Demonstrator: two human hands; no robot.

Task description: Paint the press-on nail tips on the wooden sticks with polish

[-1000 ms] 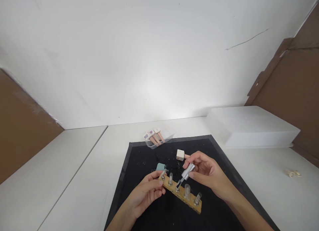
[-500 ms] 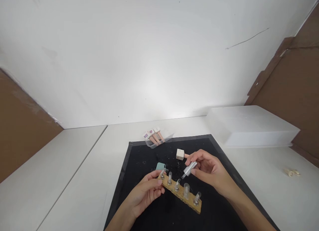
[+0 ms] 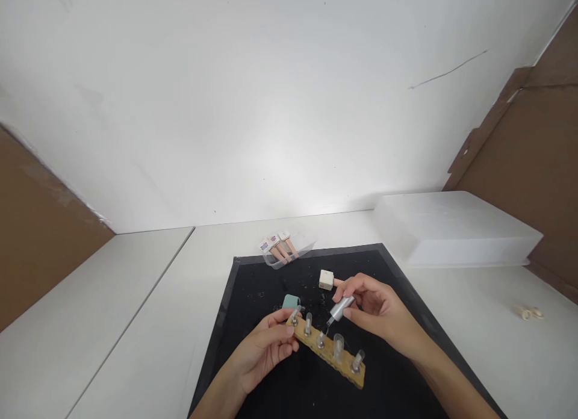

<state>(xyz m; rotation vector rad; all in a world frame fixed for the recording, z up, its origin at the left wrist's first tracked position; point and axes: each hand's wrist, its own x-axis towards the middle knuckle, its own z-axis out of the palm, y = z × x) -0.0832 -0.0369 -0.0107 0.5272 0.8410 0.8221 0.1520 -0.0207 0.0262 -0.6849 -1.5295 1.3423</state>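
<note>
My left hand (image 3: 264, 351) grips the left end of a wooden strip (image 3: 327, 355) that carries several clear nail tips on metal stands. My right hand (image 3: 378, 309) pinches a silver polish brush cap (image 3: 341, 308), its dark brush tip touching the middle nail tip (image 3: 321, 335). Both hands hover over a black mat (image 3: 253, 298). A small cream polish bottle (image 3: 326, 279) stands just beyond my right fingers, and a teal block (image 3: 291, 301) lies behind the strip's left end.
A clear bag with pink-handled items (image 3: 280, 249) lies at the mat's far edge. A white lidded box (image 3: 456, 227) sits at the right on the white table (image 3: 135, 322). Two small pale rings (image 3: 529, 312) lie far right. Brown board lines both sides.
The brush lifted off the middle nail tip half a second ago and has come back down onto it. My left hand and the strip have barely moved.
</note>
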